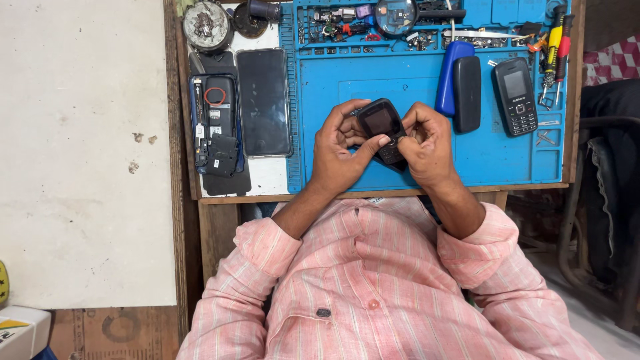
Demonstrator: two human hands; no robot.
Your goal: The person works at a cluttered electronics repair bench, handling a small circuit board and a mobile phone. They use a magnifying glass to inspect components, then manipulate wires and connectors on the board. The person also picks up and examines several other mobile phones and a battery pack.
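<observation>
We see soft, even daylight with faint shadows under the hands, mild glare on the round glass magnifier [396, 15] beyond them, and sharp focus almost throughout.

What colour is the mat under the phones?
Bright blue mat, seen from the head camera.

A phone-repair workshop: a blue repair mat [413, 80] covers the table [220, 199], screwdrivers [557, 41] at its right edge, opened phones [217, 123] left of it.

I have one head view only, looking steeply down and close: my hands sit mid-frame over the blue mat [427, 87], chest filling the bottom edge.
</observation>
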